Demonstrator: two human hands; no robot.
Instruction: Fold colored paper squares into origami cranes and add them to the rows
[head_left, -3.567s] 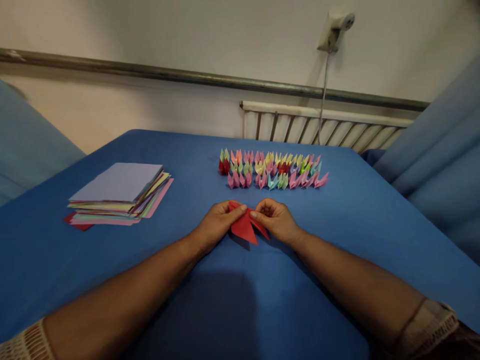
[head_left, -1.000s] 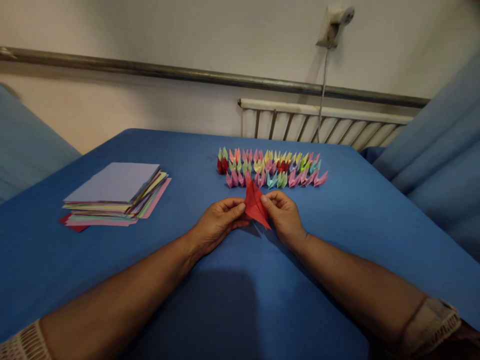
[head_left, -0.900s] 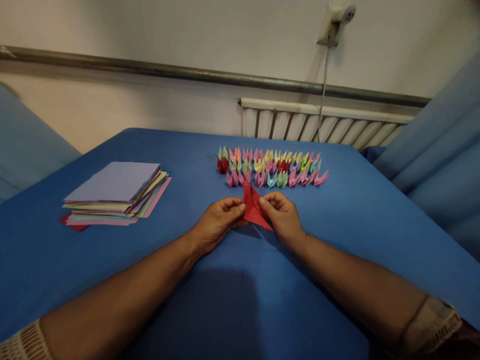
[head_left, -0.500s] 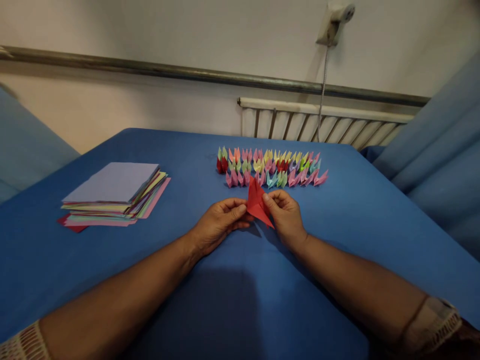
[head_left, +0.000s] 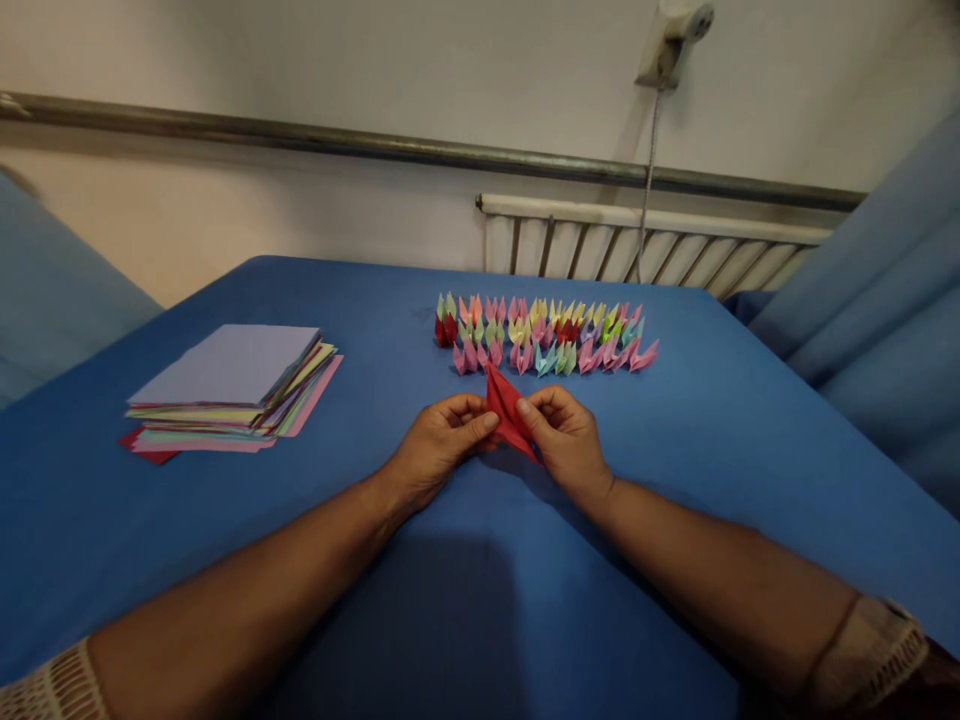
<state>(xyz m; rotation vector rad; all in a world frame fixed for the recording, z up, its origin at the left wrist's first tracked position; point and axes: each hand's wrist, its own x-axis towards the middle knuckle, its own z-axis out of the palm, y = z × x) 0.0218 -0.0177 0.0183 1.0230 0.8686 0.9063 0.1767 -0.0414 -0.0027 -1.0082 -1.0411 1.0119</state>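
Folded red paper [head_left: 504, 400] sits between two hands over a blue table [head_left: 367, 330], its pointed tip facing far. The left hand [head_left: 441, 440] pinches its left side, thumb uppermost; the right hand [head_left: 571, 445] pinches the right, fingers curled. Both forearms reach inward from the near corners. Rows of small folded papers [head_left: 566, 335] stand beyond; a paper stack [head_left: 229, 375] lies left.

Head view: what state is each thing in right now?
Red origami paper, folded, pointed, held
Left hand, closed on the paper's left side
Right hand, closed on its right side
Paper stack, piled, edges uneven
Origami figures, folded, standing in rows
Blue tablecloth, spread, mostly smooth
Cord, hanging
Right curtain, hanging in folds
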